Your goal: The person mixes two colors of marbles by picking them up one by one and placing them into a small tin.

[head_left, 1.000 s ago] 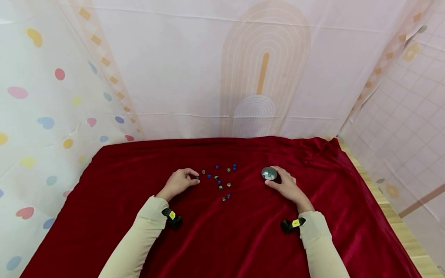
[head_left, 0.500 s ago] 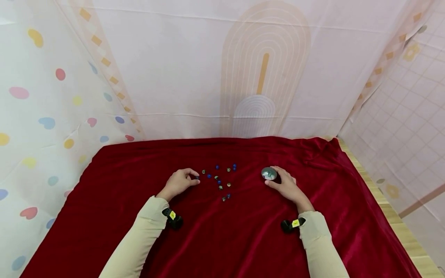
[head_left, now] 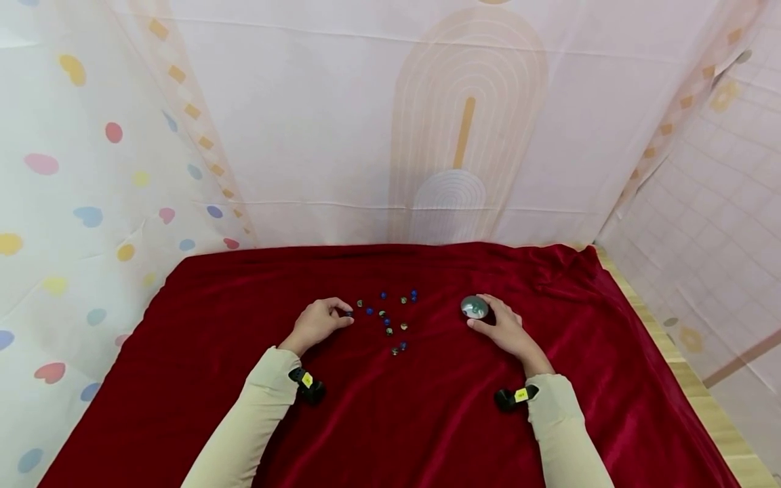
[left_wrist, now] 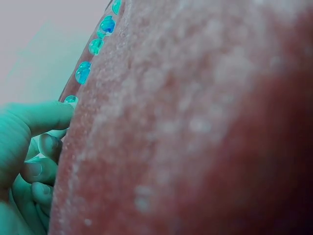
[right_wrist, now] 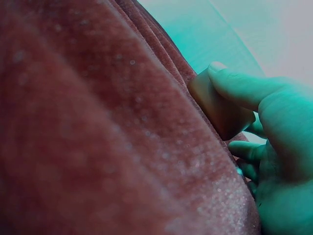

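Note:
On the red cloth, my left hand (head_left: 314, 324) pinches a dark blue marble (head_left: 349, 314) between thumb and fingertips, just left of the loose marbles. In the left wrist view the thumb (left_wrist: 46, 117) is stretched out and the other fingers curl below it. Several blue and greenish clear marbles (head_left: 387, 322) lie scattered between the hands. Farther right, my right hand (head_left: 505, 330) grips a small shiny metal bowl (head_left: 474, 307) around its side. The bowl stands upright, with a marble or so showing inside. Its tapered wall (right_wrist: 220, 107) shows under the thumb in the right wrist view.
Red velvet cloth (head_left: 378, 420) covers the table, with folds at the far right corner. A strip of wooden tabletop (head_left: 689, 379) shows along the right edge. Patterned fabric walls (head_left: 329, 135) stand behind and at both sides.
The head view has shifted slightly. My left fingertips have drawn a little closer together around the marble. The right hand and the bowl stay in place.

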Demonstrator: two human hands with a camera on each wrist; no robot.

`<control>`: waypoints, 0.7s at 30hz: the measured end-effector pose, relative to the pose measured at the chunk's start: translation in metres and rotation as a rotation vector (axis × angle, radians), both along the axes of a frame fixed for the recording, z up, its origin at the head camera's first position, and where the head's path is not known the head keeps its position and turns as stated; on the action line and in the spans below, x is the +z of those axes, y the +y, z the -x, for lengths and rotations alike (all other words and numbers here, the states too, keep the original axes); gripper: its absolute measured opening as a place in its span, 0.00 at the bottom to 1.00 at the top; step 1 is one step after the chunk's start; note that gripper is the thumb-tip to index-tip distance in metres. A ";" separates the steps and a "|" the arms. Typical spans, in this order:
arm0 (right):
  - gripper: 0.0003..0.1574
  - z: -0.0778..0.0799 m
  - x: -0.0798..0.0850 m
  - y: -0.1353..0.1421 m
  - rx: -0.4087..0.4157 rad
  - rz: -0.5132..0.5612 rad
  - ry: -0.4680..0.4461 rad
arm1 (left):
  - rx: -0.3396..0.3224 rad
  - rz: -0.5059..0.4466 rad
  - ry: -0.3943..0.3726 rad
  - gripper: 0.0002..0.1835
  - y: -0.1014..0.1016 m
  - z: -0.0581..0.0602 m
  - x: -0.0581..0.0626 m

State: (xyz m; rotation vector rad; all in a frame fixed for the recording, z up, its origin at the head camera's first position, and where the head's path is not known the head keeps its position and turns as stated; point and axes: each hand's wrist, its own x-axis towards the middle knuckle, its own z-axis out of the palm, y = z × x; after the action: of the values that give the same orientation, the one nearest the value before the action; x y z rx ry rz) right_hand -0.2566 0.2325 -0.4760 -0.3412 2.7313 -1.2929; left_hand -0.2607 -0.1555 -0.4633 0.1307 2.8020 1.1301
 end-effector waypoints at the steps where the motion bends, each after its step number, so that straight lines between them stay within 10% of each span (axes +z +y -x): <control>1: 0.43 0.000 0.000 0.000 0.001 -0.001 -0.002 | 0.003 -0.003 -0.003 0.14 0.000 0.000 0.000; 21: 0.43 0.000 0.002 0.000 0.003 -0.019 -0.005 | -0.065 -0.067 -0.002 0.13 0.000 0.004 0.005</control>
State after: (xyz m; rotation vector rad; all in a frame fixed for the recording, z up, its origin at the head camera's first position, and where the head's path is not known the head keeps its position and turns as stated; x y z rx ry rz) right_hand -0.2565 0.2329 -0.4743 -0.3389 2.7360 -1.2642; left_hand -0.2651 -0.1557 -0.4579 0.2245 2.7377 1.2083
